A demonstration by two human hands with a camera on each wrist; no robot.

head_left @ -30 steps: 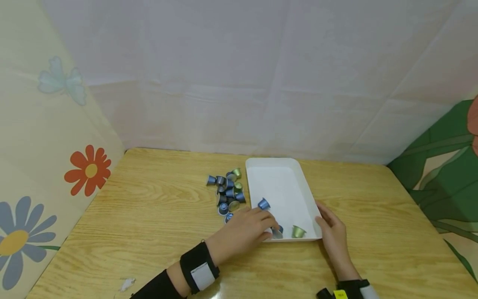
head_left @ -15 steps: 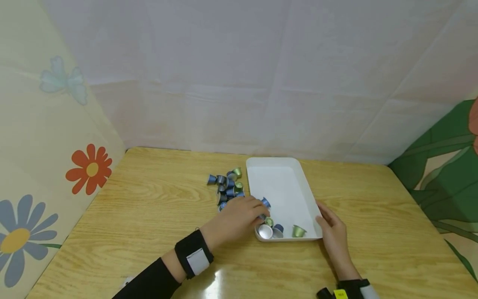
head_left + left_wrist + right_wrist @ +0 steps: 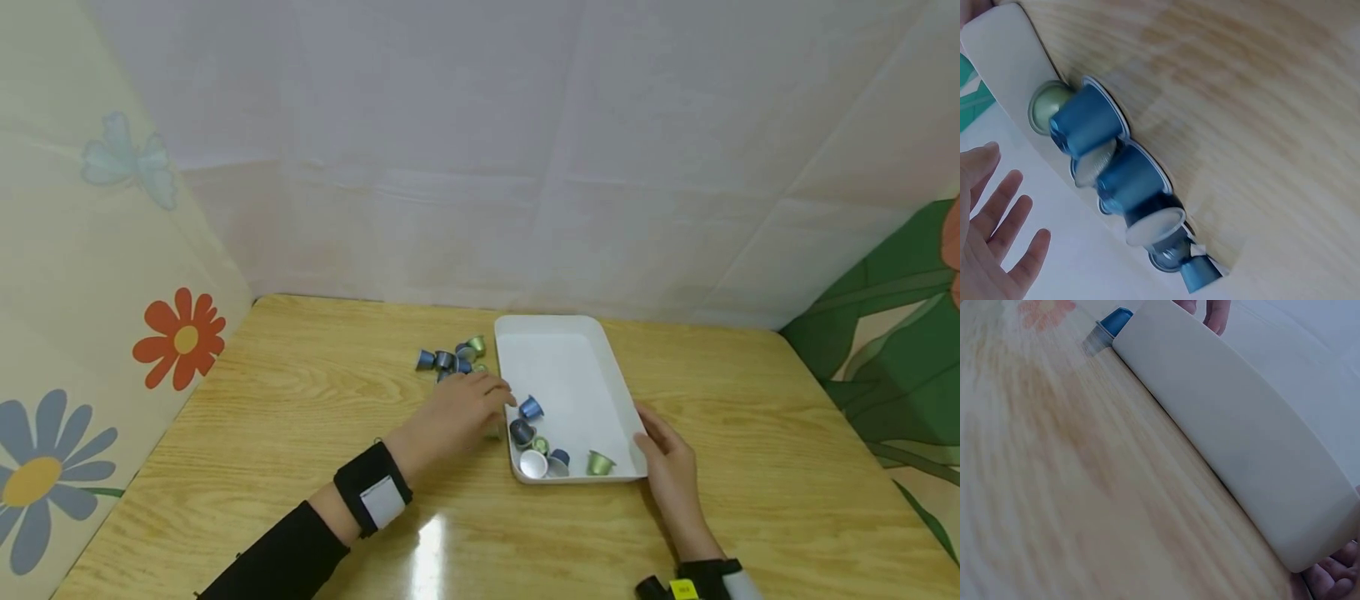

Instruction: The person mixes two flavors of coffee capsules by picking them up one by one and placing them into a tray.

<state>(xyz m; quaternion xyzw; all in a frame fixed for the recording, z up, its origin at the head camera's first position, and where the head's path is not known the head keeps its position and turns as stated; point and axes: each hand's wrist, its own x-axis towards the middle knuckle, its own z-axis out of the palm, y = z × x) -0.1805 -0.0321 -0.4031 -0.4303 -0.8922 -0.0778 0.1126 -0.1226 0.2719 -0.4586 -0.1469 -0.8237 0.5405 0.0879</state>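
Observation:
My left hand (image 3: 461, 412) is over the pile of coffee capsules beside the tray's left edge. In the left wrist view its fingers (image 3: 1007, 228) are spread and hold nothing. Several blue, dark and green capsules lie there, including a blue capsule (image 3: 1088, 119) and a green capsule (image 3: 1052, 103); the hand hides part of the pile in the head view. My right hand (image 3: 667, 462) grips the right side of the white tray (image 3: 626, 400) near its front corner. Inside the tray lie a blue capsule (image 3: 531, 407), a dark capsule (image 3: 522, 432), a green capsule (image 3: 600, 463) and others.
The wooden table (image 3: 765, 433) runs back to a pale cloth wall (image 3: 480, 167). Printed panels with a red flower (image 3: 180, 340) and green leaves (image 3: 885, 392) stand at the sides. The tray's raised wall (image 3: 1229, 425) separates its inside from the table.
My left hand has let go of a dark capsule in the tray's front left part. It has moved left and back over the pile. My right hand stays at the tray.

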